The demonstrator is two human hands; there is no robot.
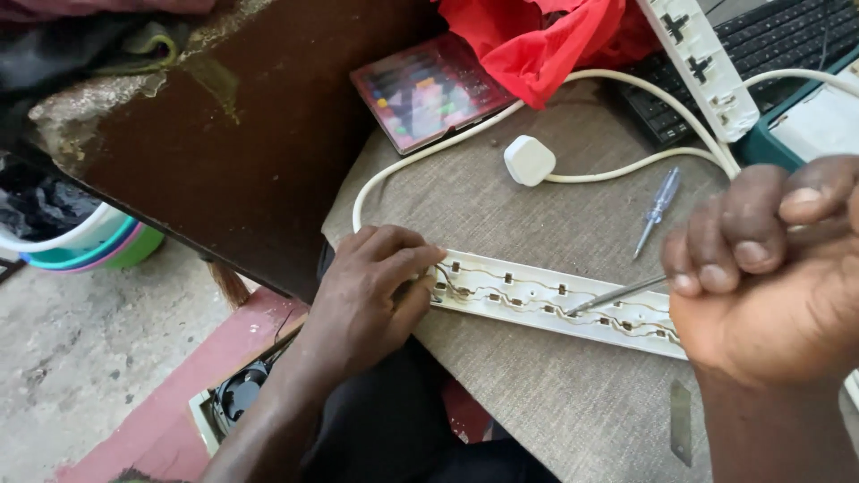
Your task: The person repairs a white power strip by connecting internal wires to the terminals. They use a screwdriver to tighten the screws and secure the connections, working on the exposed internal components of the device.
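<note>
A: Power strip base (546, 300), opened up, white, lies flat on the grey-brown cloth (555, 394) over the table, running from lower centre out to the right. Brass contact rails and wiring exposed along its length.

B: Hands?

A: Well apart. Left hand (371, 300) presses down on the strip's left end, fingers curled over the edge, pinning it. Right hand (769, 286) is fisted around a thin tool; the metal shaft (617, 293) sticks out leftward with its tip on the rails near mid-strip. Handle hidden inside the fist, so I can't tell what tool it is.

B: Anything in the way?

A: Right fist covers the strip's right end. Dark brown board (242, 152), scuffed, leans in from upper left, just beside the left hand. White cable (429, 152) loops from the strip's left end, up and across to the right.

B: Around it?

A: White plug (529, 160) above the strip, on the cloth. Small clear-handled screwdriver (658, 210) lying loose between plug and right hand. White strip cover (702, 67) with socket holes, tilted, top right, resting over a black keyboard (769, 45). Red plastic bag (546, 40) top centre. Flat rectangular case (429, 89), pinkish lid, multicoloured bits inside, left of the bag. Small metal blade (681, 422) on the cloth, bottom right. Stacked plastic bowls (89, 246) on the floor, left.
</note>
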